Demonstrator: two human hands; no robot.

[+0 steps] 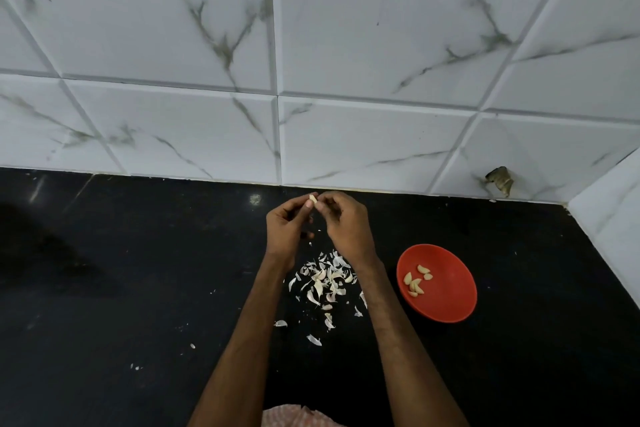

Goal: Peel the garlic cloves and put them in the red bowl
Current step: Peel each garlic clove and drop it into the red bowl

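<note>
We log the white marble-look tile wall (311, 45) filling the upper half of the head view, with a side wall (609, 218) meeting it at the right corner and a dark chipped spot (500, 178) low on the tiles near that corner. Below is the black counter (104, 288), glossy, with a dim shadow at the left edge. Two bare forearms come up from the bottom edge, left forearm (242, 340) and right forearm (405, 340), converging toward the back of the counter. A bit of patterned pinkish cloth (298, 418) shows at the bottom edge between them. The red bowl (446, 305) sits on the counter just right of the right forearm, apart from it, upright. The left grip (287, 222) and right grip (343, 218) are raised together near the wall line, fingers curled, both pinching one garlic clove (313, 199) between thumbs and fingertips; the clove is pale and only its top shows above the fingers. Between the wrists, on the counter, lies a scattered pile of skins (325, 279), white and papery, with a few plumper pieces mixed in; we cannot tell whether those are unpeeled cloves. In the bowl, on its left side, lie several peeled cloves (415, 282), yellowish, some touching. Loose skin scraps (313, 340) trail from the pile toward the bottom edge, and a tiny white fleck (192, 346) lies well apart to the left.
</note>
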